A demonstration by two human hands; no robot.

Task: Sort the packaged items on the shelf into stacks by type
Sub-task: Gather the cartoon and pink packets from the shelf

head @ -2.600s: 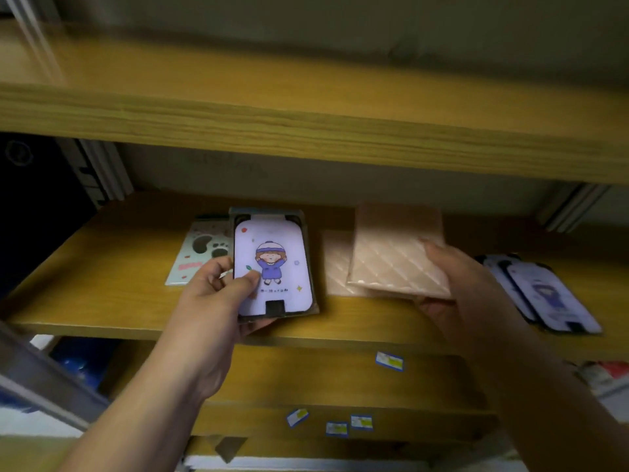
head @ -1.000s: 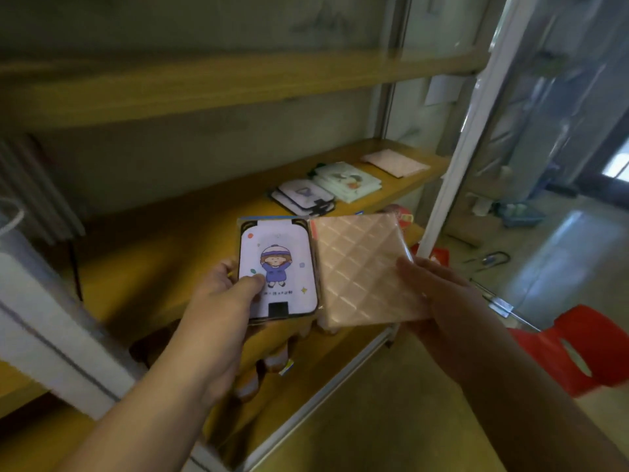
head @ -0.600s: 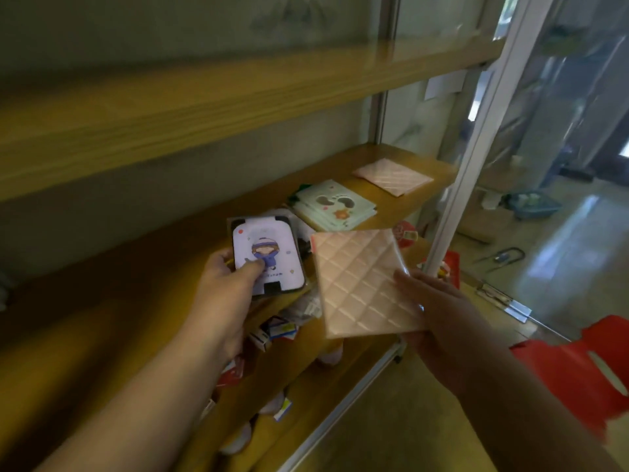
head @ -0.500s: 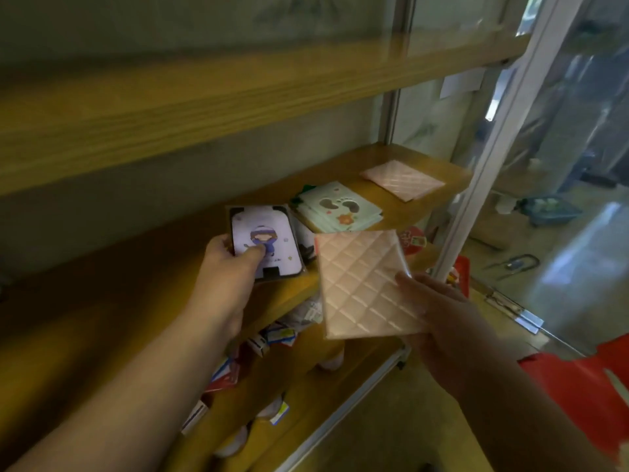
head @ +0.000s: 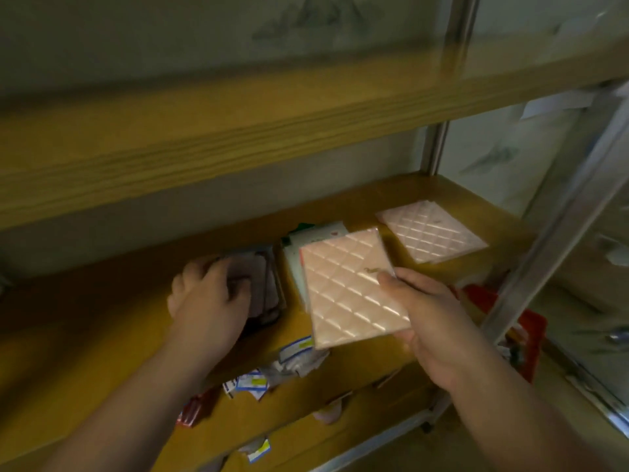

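My right hand (head: 432,321) grips a pink quilted square pack (head: 350,287) and holds it tilted above the wooden shelf (head: 102,321). The pack hides most of a green-and-white pack stack (head: 299,240) lying on the shelf. Another pink quilted pack (head: 432,229) rests flat at the shelf's right end. My left hand (head: 207,301) lies palm down on the purple cartoon pack pile (head: 265,284), fingers curled over the top pack; blur hides the picture.
An upper wooden shelf (head: 238,124) overhangs the work area. Small labelled packets (head: 272,373) crowd the lower shelf under the front edge. A metal upright (head: 558,233) and glass panel close off the right side; something red (head: 524,335) sits beyond it.
My left hand has carried the purple cartoon pack down onto the pile on the shelf. My right hand has moved the pink pack to the right, over the green-and-white stack.
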